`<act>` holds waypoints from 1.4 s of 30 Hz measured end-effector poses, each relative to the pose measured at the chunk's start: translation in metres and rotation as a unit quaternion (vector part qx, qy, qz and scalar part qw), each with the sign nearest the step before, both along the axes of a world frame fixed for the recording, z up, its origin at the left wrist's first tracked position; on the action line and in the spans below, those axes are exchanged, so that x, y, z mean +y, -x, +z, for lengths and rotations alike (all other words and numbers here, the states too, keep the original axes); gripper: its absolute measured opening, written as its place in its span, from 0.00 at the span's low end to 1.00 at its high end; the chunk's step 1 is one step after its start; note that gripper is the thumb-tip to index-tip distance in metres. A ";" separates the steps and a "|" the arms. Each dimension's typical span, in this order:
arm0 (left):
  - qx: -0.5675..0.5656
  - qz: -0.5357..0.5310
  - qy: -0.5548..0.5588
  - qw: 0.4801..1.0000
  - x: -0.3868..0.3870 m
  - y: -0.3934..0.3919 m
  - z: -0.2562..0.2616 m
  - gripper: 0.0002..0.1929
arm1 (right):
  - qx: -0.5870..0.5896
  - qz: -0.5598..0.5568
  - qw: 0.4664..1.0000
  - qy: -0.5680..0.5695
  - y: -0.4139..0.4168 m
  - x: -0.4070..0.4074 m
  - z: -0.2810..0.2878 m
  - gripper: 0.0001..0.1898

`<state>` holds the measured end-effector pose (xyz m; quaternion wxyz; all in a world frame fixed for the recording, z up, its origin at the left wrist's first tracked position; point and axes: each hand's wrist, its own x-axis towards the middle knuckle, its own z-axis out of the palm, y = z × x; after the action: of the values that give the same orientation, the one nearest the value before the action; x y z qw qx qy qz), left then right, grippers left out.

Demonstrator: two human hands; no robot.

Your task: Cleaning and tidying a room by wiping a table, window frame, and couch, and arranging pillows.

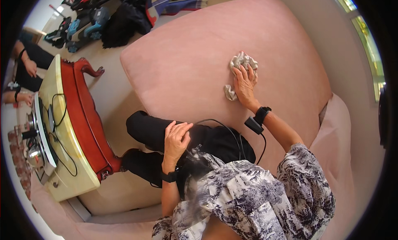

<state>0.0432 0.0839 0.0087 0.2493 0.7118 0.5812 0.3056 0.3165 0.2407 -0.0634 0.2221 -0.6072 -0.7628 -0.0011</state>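
A crumpled pale cloth [242,60] lies on the pink upholstered seat [186,63] to my right. Over it rests my right hand [244,84], fingers bent down onto the fabric; one end of the cloth sticks out beside the wrist. Whether the fingers pinch it or only press on it cannot be told. My left hand [176,139] is above my black-trousered leg, its fingers loosely curved and holding nothing. Both wrists wear black bands, and a small black box hangs with a cable by the right wrist.
On the left stands a red wooden table with a pale stone-like top [84,156], bearing cables, a tray [46,134] and metal pots. Another person's hands are beyond it. A black bag [124,25] and a blue-and-black wheeled item [84,27] lie on the floor.
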 end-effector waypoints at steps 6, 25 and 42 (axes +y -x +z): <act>0.026 0.061 -0.015 0.998 -0.009 0.025 0.009 0.10 | 0.010 0.047 0.999 0.008 0.073 0.058 0.010 0.21; -0.034 0.116 0.061 0.991 -0.005 0.038 0.006 0.04 | -0.062 0.230 0.971 0.010 0.060 0.029 0.028 0.21; -0.196 -0.060 0.301 0.931 -0.080 0.044 0.085 0.06 | 0.053 -0.142 0.982 0.109 0.228 0.035 0.035 0.18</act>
<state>-0.0006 0.0040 0.0932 0.5784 0.5632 0.5416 0.2344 0.0882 0.2755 -0.0280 0.1925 -0.7291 -0.6516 0.0823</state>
